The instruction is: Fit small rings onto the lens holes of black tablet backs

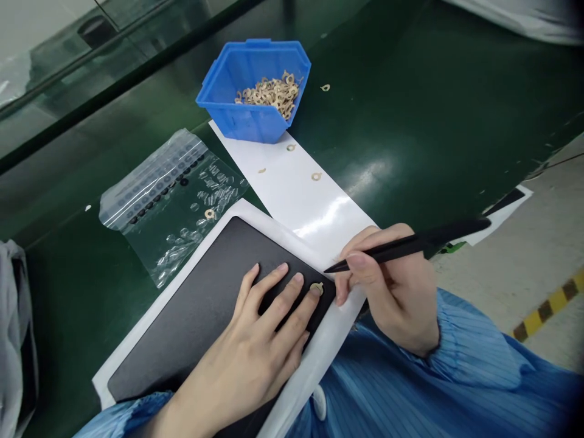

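Note:
My left hand (260, 340) lies on a flat black panel (196, 310) with its fingers spread. Its index fingertip touches a small tan ring with a tab (316, 286) near the panel's right corner. In my right hand (396, 292) is a slim black pointed tool, which looks like tweezers (410, 243), with its tip just above the panel's edge, close to the ring. A white sheet (132, 337) lies beneath the panel. The tip appears to hold nothing, though it is too fine to be sure.
A blue bin (255, 125) holds many tan rings. A white strip (292, 188) under it carries several loose pieces. A clear zip bag (168, 201) with small dark rings and clear pieces lies left. Another loose ring (325, 87) sits on the green table (433, 121).

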`<state>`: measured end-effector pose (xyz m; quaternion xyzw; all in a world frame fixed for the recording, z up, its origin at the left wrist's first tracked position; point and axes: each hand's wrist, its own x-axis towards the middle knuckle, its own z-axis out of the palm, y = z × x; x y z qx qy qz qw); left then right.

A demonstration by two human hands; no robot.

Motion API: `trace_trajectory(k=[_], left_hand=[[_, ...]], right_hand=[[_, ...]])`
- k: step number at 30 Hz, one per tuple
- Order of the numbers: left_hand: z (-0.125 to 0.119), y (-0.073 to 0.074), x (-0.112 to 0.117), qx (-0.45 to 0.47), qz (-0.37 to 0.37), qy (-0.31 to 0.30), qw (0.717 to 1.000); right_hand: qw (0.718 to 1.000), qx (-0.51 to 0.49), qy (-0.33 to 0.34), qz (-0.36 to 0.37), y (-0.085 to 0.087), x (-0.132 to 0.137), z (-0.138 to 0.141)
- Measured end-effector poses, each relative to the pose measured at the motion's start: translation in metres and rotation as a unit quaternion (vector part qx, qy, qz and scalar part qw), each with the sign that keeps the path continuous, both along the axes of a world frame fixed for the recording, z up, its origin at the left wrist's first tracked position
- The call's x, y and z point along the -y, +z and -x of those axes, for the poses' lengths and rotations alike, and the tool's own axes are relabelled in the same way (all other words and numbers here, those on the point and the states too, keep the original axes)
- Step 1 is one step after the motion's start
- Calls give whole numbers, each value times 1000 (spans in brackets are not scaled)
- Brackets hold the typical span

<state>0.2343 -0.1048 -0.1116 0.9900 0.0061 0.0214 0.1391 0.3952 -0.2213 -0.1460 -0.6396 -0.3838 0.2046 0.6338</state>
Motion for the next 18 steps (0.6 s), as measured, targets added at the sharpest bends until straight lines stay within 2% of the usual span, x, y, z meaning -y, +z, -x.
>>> trace_trajectory(k=[5,9,14,18], left_hand=[[-3,0,1,-8,-13,2,1000],[-3,0,4,-9,-19,20,1000],[-1,-1,6,3,-21,20,1000],[-1,0,5,-22,-27,15,999]], right_hand=[[999,-36,4,-10,0,0,1],[1000,-10,-11,-10,0,2,1],[1000,14,21,-16,-1,4,0],[997,61,21,-42,-3,1,-2]])
